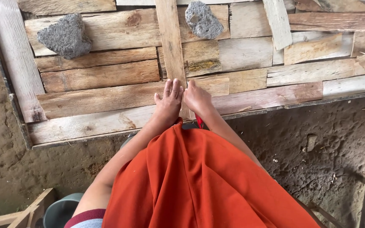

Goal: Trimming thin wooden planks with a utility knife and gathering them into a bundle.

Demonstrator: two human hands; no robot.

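We are pressing our left hand [168, 102], fingers flat and together, on the upright wooden slat [171, 50]; our right hand [197, 98], curled, is gripping its lower end. Two stones [66, 36] are weighting boards at eleven and twelve o'clock; fastening unseen.

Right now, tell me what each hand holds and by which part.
The left hand lies flat, fingers out, on the upright wooden slat, gripping nothing. The right hand is closed at the slat's right edge; whether it holds anything cannot be told.
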